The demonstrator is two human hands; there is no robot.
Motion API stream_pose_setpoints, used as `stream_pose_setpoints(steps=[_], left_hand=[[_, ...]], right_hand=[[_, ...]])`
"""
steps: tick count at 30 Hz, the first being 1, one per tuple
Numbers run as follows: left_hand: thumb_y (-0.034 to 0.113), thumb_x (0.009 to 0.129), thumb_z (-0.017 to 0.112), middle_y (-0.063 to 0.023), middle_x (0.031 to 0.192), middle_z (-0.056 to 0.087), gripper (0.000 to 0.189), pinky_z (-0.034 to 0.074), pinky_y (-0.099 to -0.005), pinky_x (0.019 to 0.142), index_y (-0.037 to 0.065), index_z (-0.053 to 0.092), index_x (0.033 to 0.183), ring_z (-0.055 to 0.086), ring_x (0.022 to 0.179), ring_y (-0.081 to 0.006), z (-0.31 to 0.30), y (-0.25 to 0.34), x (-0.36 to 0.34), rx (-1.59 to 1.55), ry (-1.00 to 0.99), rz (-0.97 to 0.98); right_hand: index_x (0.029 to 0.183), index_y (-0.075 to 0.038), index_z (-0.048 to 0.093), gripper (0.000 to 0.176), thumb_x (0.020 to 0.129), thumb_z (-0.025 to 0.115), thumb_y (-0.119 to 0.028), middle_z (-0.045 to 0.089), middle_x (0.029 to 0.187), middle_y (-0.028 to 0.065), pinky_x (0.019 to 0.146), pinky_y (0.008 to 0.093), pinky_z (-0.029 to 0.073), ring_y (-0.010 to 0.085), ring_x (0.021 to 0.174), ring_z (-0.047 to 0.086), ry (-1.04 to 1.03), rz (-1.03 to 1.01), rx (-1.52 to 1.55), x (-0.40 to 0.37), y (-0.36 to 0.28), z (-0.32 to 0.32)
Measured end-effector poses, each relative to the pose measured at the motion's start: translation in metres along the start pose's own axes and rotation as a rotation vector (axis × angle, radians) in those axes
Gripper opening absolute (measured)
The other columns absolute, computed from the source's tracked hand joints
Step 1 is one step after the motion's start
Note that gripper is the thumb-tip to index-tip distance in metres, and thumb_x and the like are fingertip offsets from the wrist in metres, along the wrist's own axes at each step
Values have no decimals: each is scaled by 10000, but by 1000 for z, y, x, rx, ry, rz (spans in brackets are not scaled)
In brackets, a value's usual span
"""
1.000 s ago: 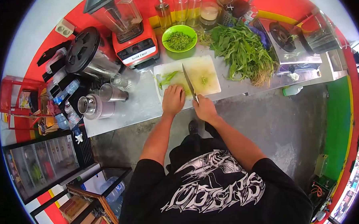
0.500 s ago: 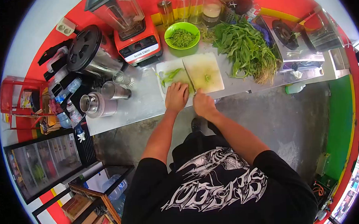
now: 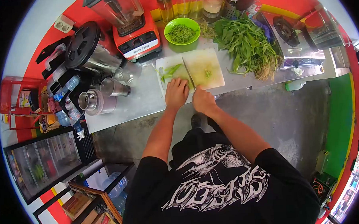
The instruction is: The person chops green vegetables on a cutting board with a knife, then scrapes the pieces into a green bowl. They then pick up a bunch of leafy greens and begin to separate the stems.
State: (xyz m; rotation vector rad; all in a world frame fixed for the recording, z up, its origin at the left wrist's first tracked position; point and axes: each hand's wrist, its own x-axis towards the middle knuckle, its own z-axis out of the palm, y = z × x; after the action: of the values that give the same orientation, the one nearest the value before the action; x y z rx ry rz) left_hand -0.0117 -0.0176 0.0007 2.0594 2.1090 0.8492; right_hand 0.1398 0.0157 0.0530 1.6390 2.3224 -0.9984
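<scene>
A white cutting board (image 3: 216, 81) lies near the front edge of the metal table. My right hand (image 3: 204, 101) is closed round the handle of a kitchen knife (image 3: 188, 71), whose blade points away from me across the middle of the board. Just left of the blade, my left hand (image 3: 176, 93) is closed, fingers bent and pressed down on leafy greens (image 3: 170, 71) whose leaves stick out beyond the fingertips. The part under my palm is hidden. To the right of the knife sits a small heap of chopped greens (image 3: 208, 74).
Behind the board stands a green bowl (image 3: 183, 47) of chopped greens. A large leafy bunch (image 3: 246, 47) with roots lies to the right, beside a gas stove (image 3: 301, 50). A red blender (image 3: 138, 43), a metal cup (image 3: 113, 87) and a lidded steel container (image 3: 86, 48) stand left.
The view has shifted slightly. Both hands stay almost in place, the knife still between them on the board.
</scene>
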Motion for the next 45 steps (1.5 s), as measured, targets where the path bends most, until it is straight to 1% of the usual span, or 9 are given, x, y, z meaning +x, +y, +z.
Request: stream_pose_setpoints(steps=[5, 14, 16, 26, 28, 31, 36, 40, 45], left_hand=[[161, 880, 655, -83, 989, 594, 190, 434, -424, 831, 79, 653, 1051, 540, 949, -310, -1, 1, 1, -10, 27, 9], [147, 875, 658, -84, 976, 598, 200, 429, -423, 813, 75, 660, 1062, 539, 939, -312, 0, 1, 1, -1, 39, 17], [146, 875, 658, -86, 974, 599, 202, 429, -426, 807, 75, 662, 1064, 538, 934, -314, 1, 2, -2, -5, 31, 5], [152, 879, 652, -82, 972, 600, 203, 426, -427, 817, 84, 663, 1070, 538, 937, -311, -3, 3, 0, -12, 16, 7], [151, 878, 652, -80, 971, 601, 200, 426, -427, 815, 85, 660, 1067, 539, 939, -310, -2, 3, 1, -4, 21, 5], [166, 884, 642, -70, 964, 586, 174, 428, -423, 817, 114, 662, 1050, 540, 946, -299, -2, 3, 0, -3, 1, 8], [156, 881, 640, -75, 959, 583, 171, 427, -428, 815, 112, 656, 1046, 540, 946, -300, -2, 2, 0, 13, 45, 33], [150, 879, 650, -86, 952, 586, 202, 424, -432, 805, 91, 663, 1071, 535, 925, -313, -4, 1, 2, -20, 7, 33], [149, 875, 656, -90, 957, 590, 197, 423, -430, 800, 83, 662, 1061, 537, 926, -312, -3, 1, 2, -18, 18, 37]], right_hand=[[1136, 63, 476, 289, 940, 490, -149, 678, 999, 349, 885, 575, 527, 510, 988, 670, 10, 35, 18, -9, -3, 7], [1147, 70, 467, 301, 952, 481, -158, 682, 975, 342, 882, 586, 519, 520, 948, 676, 46, -19, -1, -3, -2, 5], [1166, 69, 473, 305, 928, 516, -117, 675, 1068, 326, 890, 534, 549, 480, 1011, 682, -42, 33, 11, -12, -5, 9], [1180, 60, 467, 303, 946, 492, -131, 684, 1055, 317, 900, 543, 544, 486, 1032, 674, -48, 33, 1, -10, -6, 8], [1092, 62, 489, 284, 947, 533, -177, 687, 923, 329, 797, 561, 559, 493, 889, 693, 67, -7, 37, -8, -2, 20], [1101, 62, 484, 288, 949, 536, -177, 691, 918, 319, 785, 550, 565, 487, 893, 696, 89, -86, -56, 4, 3, 22], [1099, 50, 492, 276, 955, 530, -183, 694, 932, 315, 817, 554, 557, 487, 896, 696, 82, -53, -29, -4, 1, 20], [1097, 52, 501, 280, 955, 532, -188, 695, 946, 314, 844, 561, 547, 495, 895, 692, 43, 0, 50, -5, -1, 22], [1118, 61, 491, 300, 960, 516, -192, 694, 957, 316, 852, 567, 542, 502, 917, 687, 70, -38, -10, 9, 0, 16]])
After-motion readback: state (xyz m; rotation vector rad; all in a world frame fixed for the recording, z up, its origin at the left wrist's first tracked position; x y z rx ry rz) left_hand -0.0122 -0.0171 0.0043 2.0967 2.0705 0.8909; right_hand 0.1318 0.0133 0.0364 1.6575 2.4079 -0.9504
